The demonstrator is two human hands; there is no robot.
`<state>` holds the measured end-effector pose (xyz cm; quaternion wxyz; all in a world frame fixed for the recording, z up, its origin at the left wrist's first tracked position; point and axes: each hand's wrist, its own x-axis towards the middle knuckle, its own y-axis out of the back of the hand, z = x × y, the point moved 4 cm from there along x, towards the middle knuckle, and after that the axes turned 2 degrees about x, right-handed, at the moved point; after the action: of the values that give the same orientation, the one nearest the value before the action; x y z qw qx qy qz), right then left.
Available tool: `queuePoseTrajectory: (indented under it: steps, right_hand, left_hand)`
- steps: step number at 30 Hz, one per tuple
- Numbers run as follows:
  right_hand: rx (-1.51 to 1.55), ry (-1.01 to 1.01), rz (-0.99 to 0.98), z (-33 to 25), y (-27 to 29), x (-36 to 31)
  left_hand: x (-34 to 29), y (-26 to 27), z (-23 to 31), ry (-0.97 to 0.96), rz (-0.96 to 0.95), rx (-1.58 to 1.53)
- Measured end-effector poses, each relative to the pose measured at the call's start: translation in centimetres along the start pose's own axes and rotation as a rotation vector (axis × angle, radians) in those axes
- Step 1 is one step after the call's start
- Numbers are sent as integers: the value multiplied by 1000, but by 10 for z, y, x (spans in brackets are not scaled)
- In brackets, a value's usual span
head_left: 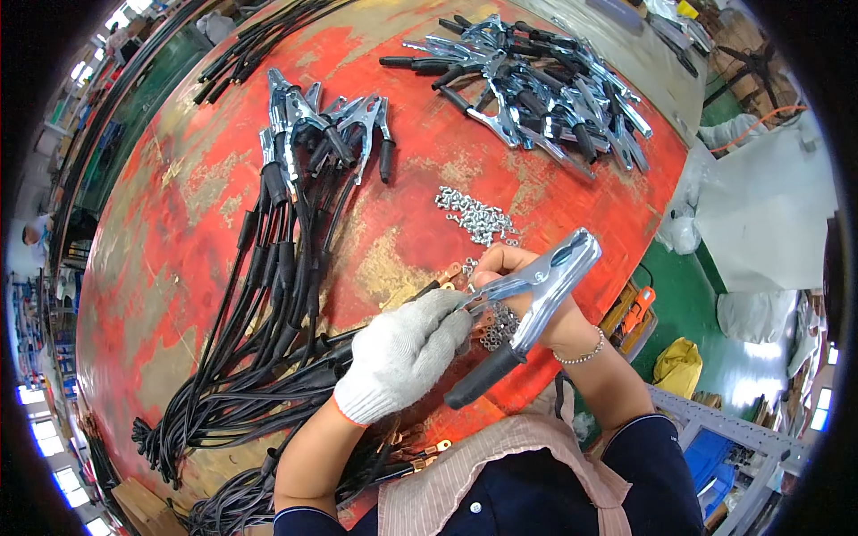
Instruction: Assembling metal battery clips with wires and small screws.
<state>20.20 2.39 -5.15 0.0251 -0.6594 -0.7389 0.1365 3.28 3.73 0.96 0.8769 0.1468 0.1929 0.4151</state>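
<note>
Spring clamp (pixel 542 305) slants, jaws toward one o'clock.
Left hand (pixel 402 354) pinches its bare handle; right hand (pixel 562 327) curls behind, hold unclear.

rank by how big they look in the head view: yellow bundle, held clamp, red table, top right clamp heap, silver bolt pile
1. Red table
2. Clamp heap
3. Held clamp
4. Silver bolt pile and yellow bundle: too alike to rank

I look down through one head-worn fisheye camera, close above the left hand (pixel 407 357) and right hand (pixel 505 260), the red table (pixel 424 134) bowing outward beyond.
</note>
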Motion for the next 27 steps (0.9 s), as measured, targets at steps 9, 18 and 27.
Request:
queuePoseTrajectory:
  steps: [9, 18, 27]
  right_hand:
    - [-86, 209, -176, -17, 7, -19]
    - [-415, 124, 292, -2, 25, -66]
    - [-1119, 377, 205, 35, 11, -104]
  left_hand:
    - [-6, -4, 9, -129, 72, 187]
    - [-5, -6, 5, -400, 399, 580]
    - [13, 8, -39, 157, 184, -744]
